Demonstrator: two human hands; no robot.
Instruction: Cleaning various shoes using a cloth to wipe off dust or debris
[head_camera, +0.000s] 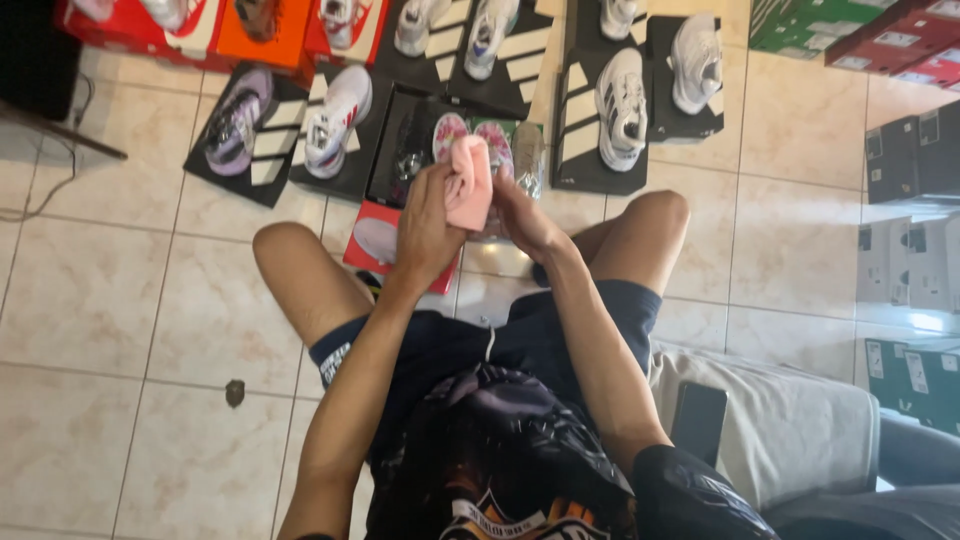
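In the head view we are sitting on a grey cushioned seat (790, 420) with our bare knees spread over the cream tiled floor (90, 300), and we are holding a soft pink cloth (469, 182) up between both hands, above the gap between our knees. Our left hand (425, 225) is closing around the cloth from its left side, fingers wrapped over the fabric, while our right hand (525, 222) is pressing in from the right, its fingers curled against something multicoloured that the cloth is partly covering; we cannot tell exactly what that is, though it looks like a shoe. Holding it raised this way is keeping it close under our eyes and clear of the floor. Below the hands a red shoebox (375, 240) is lying on the tiles, just beside our left knee. Beyond it, black shoeboxes with white stripes (590, 120) are standing in rows with sneakers resting on top, among them a lilac sneaker (237, 122) and a white mesh sneaker (622, 108), apparently laid out so each pair is showing. A black phone (698, 420) is lying flat on the seat near our right elbow.
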